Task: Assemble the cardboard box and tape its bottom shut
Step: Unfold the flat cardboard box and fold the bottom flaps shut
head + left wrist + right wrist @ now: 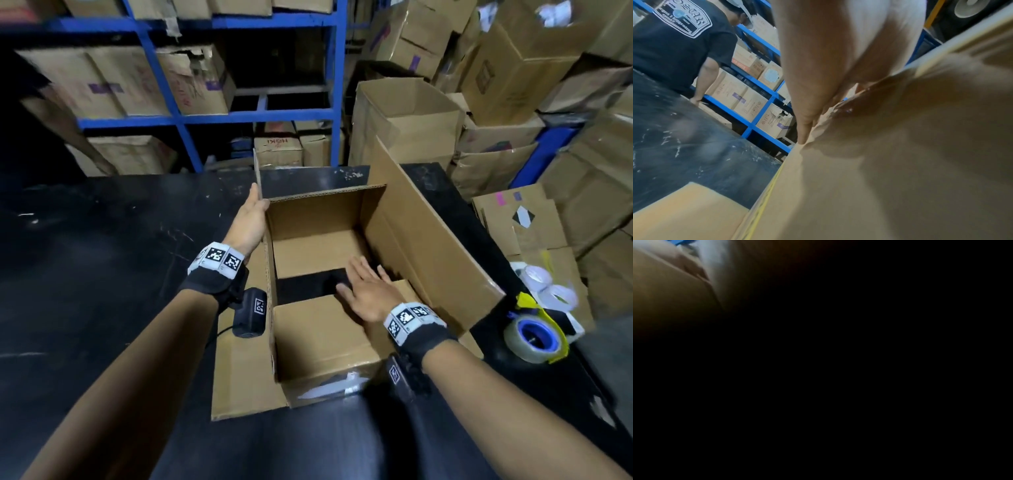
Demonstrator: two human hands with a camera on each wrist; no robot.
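A brown cardboard box (318,212) stands open-side up on the black table (102,257). Its two short inner flaps are folded inward, and a strip of table shows in the gap between them. The long right flap (428,240) stands out at a slant, and the long left flap (239,377) lies outward on the table. My left hand (250,222) presses with straight fingers against the outside of the left wall near its far corner, seen close up as the left hand (818,73) on cardboard (900,162). My right hand (366,291) lies flat with fingers spread on the near inner flap (318,335). The right wrist view is almost all dark.
A clear tape roll on a blue-cored yellow dispenser (532,337) sits at the table's right edge, with more tape rolls (548,284) behind it. An open box (404,113) stands beyond the table. Blue shelving (205,118) holds cartons. Another person (674,40) stands at the table's far left.
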